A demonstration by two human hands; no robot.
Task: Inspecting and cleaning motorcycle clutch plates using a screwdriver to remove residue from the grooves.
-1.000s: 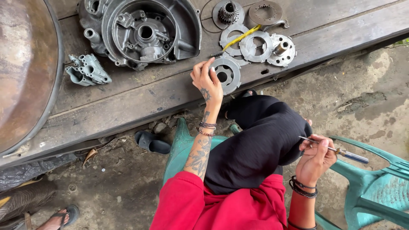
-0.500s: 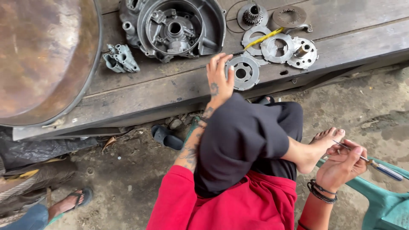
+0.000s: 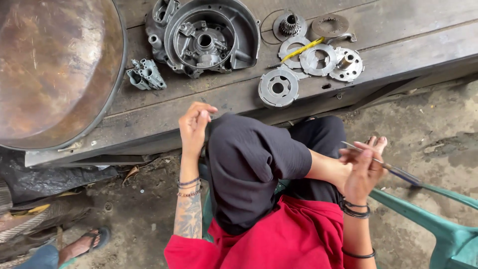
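Nearest, right hand (image 3: 362,172) raised beside the knee (image 3: 249,149), fingers closed on a thin tool (image 3: 386,167); tip hard to make out. Left hand (image 3: 194,125) loosely curled, empty, left of knee. Beyond knee, disc (image 3: 278,87) on bench (image 3: 378,55).

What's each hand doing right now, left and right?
Left hand: fingers pinched together above the knee; whether anything is in them cannot be told.
Right hand: closed on a thin blue-handled tool.

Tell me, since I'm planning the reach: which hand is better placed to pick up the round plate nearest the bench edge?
Left hand: empty, beside the plate. Right hand holds a thin tool.
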